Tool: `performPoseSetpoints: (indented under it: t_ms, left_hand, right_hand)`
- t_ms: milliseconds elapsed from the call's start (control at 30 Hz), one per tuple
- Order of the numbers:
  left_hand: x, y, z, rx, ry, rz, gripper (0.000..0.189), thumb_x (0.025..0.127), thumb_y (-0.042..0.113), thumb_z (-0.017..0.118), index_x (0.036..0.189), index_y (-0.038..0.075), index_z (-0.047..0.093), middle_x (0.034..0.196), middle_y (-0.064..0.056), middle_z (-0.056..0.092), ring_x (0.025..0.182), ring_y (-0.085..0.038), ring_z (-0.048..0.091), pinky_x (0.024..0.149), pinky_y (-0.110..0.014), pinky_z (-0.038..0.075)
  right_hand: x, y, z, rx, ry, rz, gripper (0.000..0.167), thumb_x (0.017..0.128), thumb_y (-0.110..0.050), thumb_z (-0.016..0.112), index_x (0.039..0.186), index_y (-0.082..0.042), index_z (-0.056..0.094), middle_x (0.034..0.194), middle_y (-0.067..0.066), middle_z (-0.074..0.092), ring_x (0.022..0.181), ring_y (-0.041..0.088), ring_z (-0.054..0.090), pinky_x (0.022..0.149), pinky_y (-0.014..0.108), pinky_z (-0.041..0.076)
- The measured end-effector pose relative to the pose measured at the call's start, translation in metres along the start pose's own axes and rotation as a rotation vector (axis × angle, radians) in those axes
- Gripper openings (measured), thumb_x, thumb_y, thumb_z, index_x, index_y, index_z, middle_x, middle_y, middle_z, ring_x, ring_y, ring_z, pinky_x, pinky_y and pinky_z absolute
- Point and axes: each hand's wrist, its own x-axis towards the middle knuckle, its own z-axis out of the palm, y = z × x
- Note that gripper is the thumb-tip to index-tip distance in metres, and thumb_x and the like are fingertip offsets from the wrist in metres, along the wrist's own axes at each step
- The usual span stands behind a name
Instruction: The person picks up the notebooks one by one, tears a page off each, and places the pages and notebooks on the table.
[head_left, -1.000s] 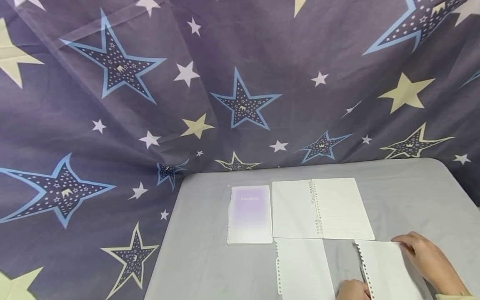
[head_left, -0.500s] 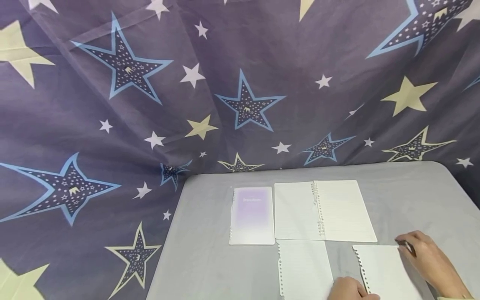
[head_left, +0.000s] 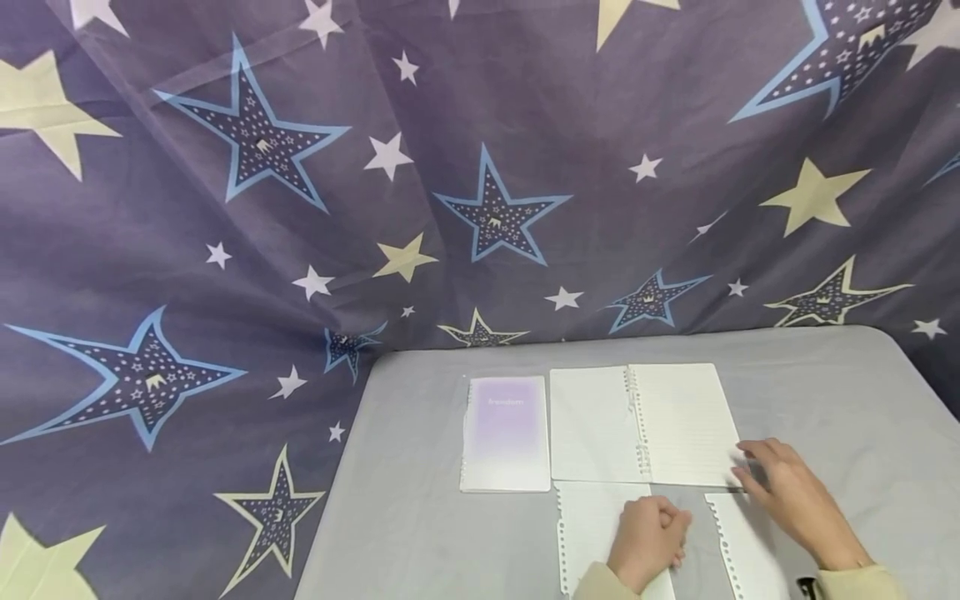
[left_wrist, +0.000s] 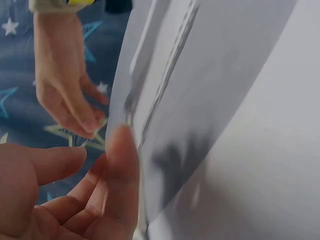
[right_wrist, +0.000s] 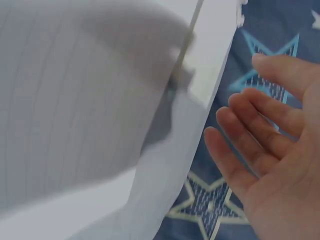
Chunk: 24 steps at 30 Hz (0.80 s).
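Observation:
In the head view my left hand (head_left: 647,540) hovers over a lined loose sheet (head_left: 581,529) with punched holes, its fingers bent. The left wrist view shows that hand's fingers (left_wrist: 120,170) apart from the thumb, holding nothing. My right hand (head_left: 797,498) is by the lower right corner of an open ring notebook (head_left: 686,417) and partly covers a second punched sheet (head_left: 738,546). Whether its fingertips touch the page cannot be told from the head view. In the right wrist view its fingers (right_wrist: 245,145) are relaxed and hold nothing.
A closed notebook (head_left: 506,450) with a purple-and-white cover lies left of the open one. All rest on a grey cloth-covered table (head_left: 420,533). A dark star-patterned curtain (head_left: 570,125) stands behind and left. A small dark object (head_left: 807,587) shows by the right sleeve.
My right hand has let go of the right sheet's upper corner and moved left. My left hand has left that sheet's punched edge and risen up and left.

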Motion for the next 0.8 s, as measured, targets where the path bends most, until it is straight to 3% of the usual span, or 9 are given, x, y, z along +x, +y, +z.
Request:
performPoseSetpoints:
  t_ms: [233, 567, 800]
  left_hand:
    - [0.021, -0.001, -0.028, 0.109, 0.150, 0.070, 0.014, 0.096, 0.022, 0.063, 0.090, 0.013, 0.072, 0.063, 0.011, 0.063, 0.052, 0.004, 0.054, 0.050, -0.011, 0.048]
    - [0.034, -0.017, -0.071, 0.191, 0.290, 0.075, 0.015, 0.097, 0.023, 0.062, 0.092, 0.014, 0.073, 0.071, 0.009, 0.068, 0.060, 0.002, 0.059, 0.057, -0.016, 0.052]
    - [0.046, -0.030, -0.098, 0.204, 0.383, 0.109, 0.013, 0.095, 0.019, 0.064, 0.089, 0.012, 0.073, 0.075, 0.004, 0.070, 0.067, -0.003, 0.064, 0.063, -0.021, 0.055]
  right_hand:
    - [0.011, -0.033, 0.028, 0.011, -0.056, -0.010, 0.039, 0.078, -0.013, 0.081, 0.109, 0.004, 0.065, 0.100, 0.016, 0.064, 0.097, 0.038, 0.062, 0.083, 0.056, 0.053]
    - [0.022, -0.063, 0.060, -0.019, -0.147, -0.009, 0.062, 0.075, -0.027, 0.087, 0.121, 0.005, 0.061, 0.113, 0.019, 0.062, 0.108, 0.037, 0.060, 0.094, 0.055, 0.052]
    - [0.028, -0.077, 0.075, 0.030, -0.179, 0.019, 0.069, 0.070, -0.020, 0.089, 0.127, 0.004, 0.058, 0.127, 0.021, 0.059, 0.121, 0.039, 0.055, 0.105, 0.056, 0.046]
